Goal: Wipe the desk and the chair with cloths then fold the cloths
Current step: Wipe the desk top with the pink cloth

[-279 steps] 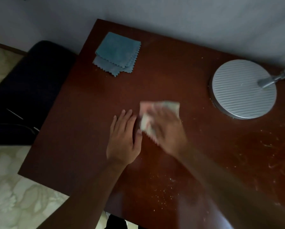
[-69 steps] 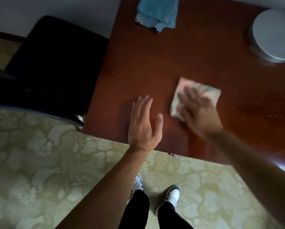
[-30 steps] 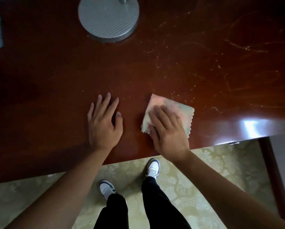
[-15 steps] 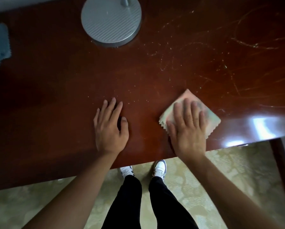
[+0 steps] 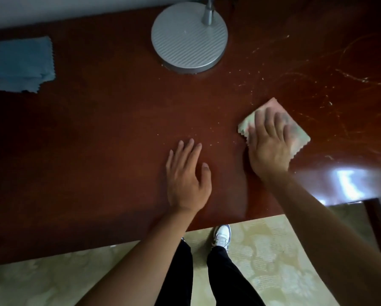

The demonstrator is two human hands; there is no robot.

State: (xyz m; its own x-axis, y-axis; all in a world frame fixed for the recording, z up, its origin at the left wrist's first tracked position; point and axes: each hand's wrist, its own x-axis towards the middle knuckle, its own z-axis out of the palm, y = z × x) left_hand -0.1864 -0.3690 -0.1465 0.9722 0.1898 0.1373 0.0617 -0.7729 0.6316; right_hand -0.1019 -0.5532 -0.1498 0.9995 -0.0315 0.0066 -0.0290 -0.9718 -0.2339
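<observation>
The fingers (image 5: 271, 122) of the right hand (image 5: 268, 146) lie straight and slightly spread, pressed flat on the folded pink-and-green cloth (image 5: 295, 129), which sits on the dark red surface (image 5: 110, 133) toward its right side, near the front edge. The left hand (image 5: 186, 173) rests palm down on the bare wood just left of it, fingers straight and close together, holding nothing and steadying the body. A second, blue cloth (image 5: 22, 64) lies folded at the far left, well apart from both hands, and a round grey lamp base (image 5: 189, 36) stands at the back. Pale specks and curved scratch-like marks show to the right of and beyond the cloth, so the wiping looks unfinished there. To do this step well, it seems best to keep the palm and all fingers bearing evenly on the cloth so it slides as one flat pad and does not bunch, to run overlapping passes out toward the marked area, and to draw crumbs inward, not over the edge. The strip around the lamp base probably needs a careful pass too. The chair is out of view.
</observation>
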